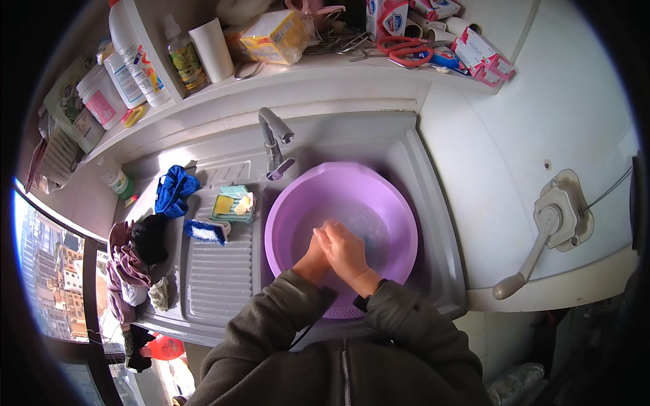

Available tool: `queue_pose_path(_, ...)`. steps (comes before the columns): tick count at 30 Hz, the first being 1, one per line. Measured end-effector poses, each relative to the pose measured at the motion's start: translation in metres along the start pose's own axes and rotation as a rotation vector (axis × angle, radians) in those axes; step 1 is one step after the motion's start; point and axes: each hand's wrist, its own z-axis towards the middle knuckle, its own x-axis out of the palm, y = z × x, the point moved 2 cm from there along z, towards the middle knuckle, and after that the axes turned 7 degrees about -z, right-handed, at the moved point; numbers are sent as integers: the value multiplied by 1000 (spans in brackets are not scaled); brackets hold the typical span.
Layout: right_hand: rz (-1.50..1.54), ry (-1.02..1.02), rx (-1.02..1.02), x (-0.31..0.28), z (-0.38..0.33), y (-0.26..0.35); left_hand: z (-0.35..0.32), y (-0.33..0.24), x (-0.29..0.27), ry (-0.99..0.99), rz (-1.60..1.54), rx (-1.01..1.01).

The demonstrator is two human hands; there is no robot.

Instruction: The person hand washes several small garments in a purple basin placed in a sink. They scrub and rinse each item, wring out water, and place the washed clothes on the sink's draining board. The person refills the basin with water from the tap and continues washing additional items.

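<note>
Both of my hands are pressed together over a purple basin (288,203) that sits in the grey sink. My right hand (345,250) lies across the top, its fingers closed over my left hand (313,260). Most of the left fingers are hidden beneath it. Whatever may be between the palms does not show. Cloudy water (332,210) fills the bottom of the basin, and a bluish patch shows in it beside my right hand. A grey faucet (274,139) stands behind the basin.
On the ribbed drainboard (220,284) are a soap dish (233,204), a blue-and-white brush (206,231) and a blue cloth (176,191). Dark and mauve clothes (125,267) lie at the left. Above runs a crowded shelf (284,71) with red scissors (406,51). A crank handle (528,271) juts at the right.
</note>
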Motion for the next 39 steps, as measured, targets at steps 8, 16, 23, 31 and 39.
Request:
queue_pose_path(8, 5, 118, 475, 33, 20, -91, -9, -32, 39, -539, -906, -649)
queue_pose_path(16, 340, 383, 347, -28, 32, -61, 26, -114, 6, -170, -697, -340)
queue_pose_path(23, 1000, -132, 626, -71, 77, -71, -5, -90, 15, 328, -175, -496)
queue_pose_path(31, 508, -34, 604, -43, 37, -81, 5, -72, 8, -95, -926, -351)
queue_pose_path(39, 88, -18, 134, 26, 11, -26, 11, -27, 9, -355, -927, -569)
